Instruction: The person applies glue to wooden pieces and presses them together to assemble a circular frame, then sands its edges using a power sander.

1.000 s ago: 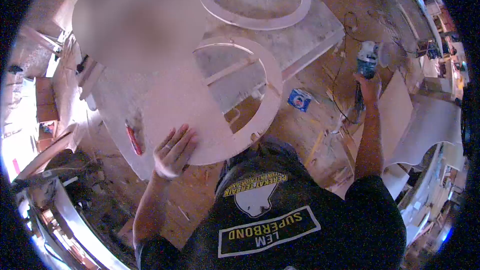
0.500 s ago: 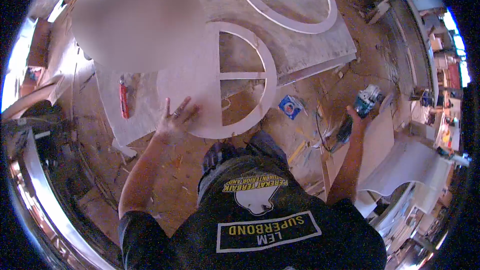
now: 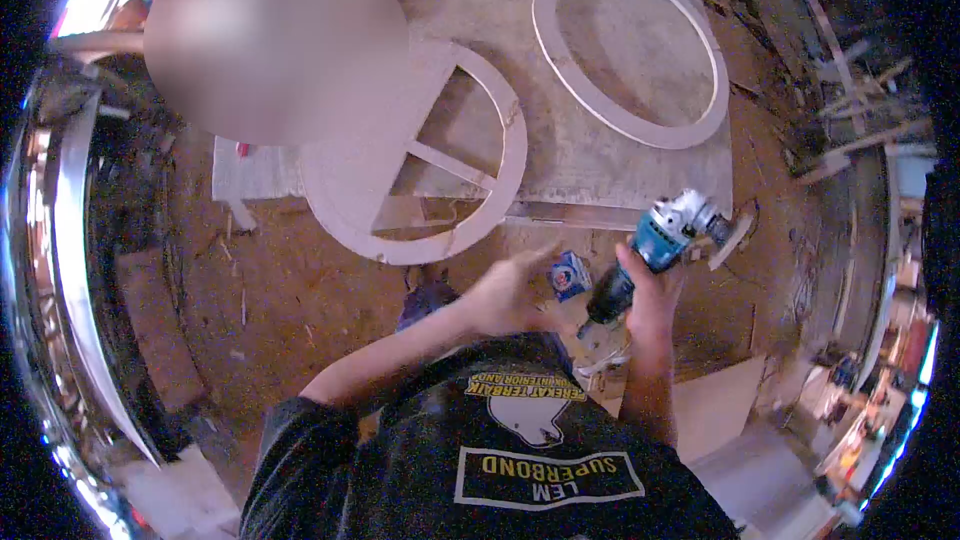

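Note:
In the head view, my right hand (image 3: 652,295) is wrapped around the body of a teal and black angle grinder (image 3: 660,240). The grinder's metal head and disc point up and to the right. My left hand (image 3: 508,295) is in front of my shirt, blurred by motion, with index finger and thumb apart and nothing visible between them. It is left of the grinder, apart from it. Beyond it lies a round pale wooden panel (image 3: 340,185), with a half-circle opening split by a crossbar; a blurred patch hides part of its upper left.
A pale oval ring (image 3: 685,133) lies on the large board (image 3: 610,175) at the upper right. A small blue box (image 3: 569,277) sits on the floor between my hands. Part of a red tool (image 3: 243,149) shows at left. Wood pieces and scraps line both sides.
My left hand has left the round panel and moved right, towards the grinder. My right hand has brought the grinder up and inward. The view has turned, so the panel and ring appear rotated.

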The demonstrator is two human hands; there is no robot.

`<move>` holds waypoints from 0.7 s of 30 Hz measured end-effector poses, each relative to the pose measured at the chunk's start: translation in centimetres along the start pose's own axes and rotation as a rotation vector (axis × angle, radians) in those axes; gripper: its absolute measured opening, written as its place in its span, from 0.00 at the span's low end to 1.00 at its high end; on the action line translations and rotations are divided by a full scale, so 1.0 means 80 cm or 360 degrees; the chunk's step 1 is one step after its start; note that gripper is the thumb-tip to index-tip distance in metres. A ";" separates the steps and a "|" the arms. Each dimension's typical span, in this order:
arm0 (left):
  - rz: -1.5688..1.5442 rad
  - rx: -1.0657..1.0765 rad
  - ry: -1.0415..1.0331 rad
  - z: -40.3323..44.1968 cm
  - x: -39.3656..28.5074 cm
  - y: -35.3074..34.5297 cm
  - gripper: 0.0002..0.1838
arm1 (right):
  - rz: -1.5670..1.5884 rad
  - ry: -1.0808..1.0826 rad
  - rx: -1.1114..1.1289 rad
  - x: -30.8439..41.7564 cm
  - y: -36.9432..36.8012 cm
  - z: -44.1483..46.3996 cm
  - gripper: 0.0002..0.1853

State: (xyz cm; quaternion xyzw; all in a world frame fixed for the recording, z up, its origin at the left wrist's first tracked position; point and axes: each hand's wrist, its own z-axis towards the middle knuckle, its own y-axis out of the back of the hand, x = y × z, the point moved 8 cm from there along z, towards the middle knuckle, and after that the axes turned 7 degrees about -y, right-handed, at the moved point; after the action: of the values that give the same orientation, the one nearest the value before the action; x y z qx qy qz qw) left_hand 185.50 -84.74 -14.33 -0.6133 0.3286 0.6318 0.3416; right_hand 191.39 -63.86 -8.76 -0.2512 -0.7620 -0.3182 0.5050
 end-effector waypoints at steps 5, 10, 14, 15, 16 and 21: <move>-0.0170 -0.0300 0.0118 0.075 -0.028 -0.097 0.59 | 0.0064 -0.0030 0.0264 0.012 -0.004 0.019 0.27; -0.0267 -0.0499 0.0155 0.102 0.002 -0.118 0.50 | 0.0095 -0.0117 0.0480 0.016 0.004 0.039 0.31; -0.0505 -0.0432 0.0125 0.117 0.016 -0.130 0.42 | 0.0177 -0.0204 0.0619 0.012 0.021 0.043 0.35; -0.0650 -0.0349 0.0046 0.123 0.014 -0.134 0.41 | 0.0183 -0.0210 0.0655 0.014 0.034 0.048 0.36; -0.0669 -0.0180 0.0100 0.126 0.010 -0.136 0.41 | 0.0216 -0.0220 0.0802 0.006 0.045 0.060 0.37; -0.0735 0.0335 -0.0019 0.137 -0.003 -0.156 0.44 | 0.0752 -0.0375 0.1849 0.016 0.004 0.047 0.44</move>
State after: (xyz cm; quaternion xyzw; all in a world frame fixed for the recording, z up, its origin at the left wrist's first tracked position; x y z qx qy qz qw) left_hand 189.86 -68.70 -13.71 -0.6294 0.2416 0.5030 0.5408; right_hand 188.83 -60.80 -8.61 -0.1310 -0.7848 0.2966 0.5281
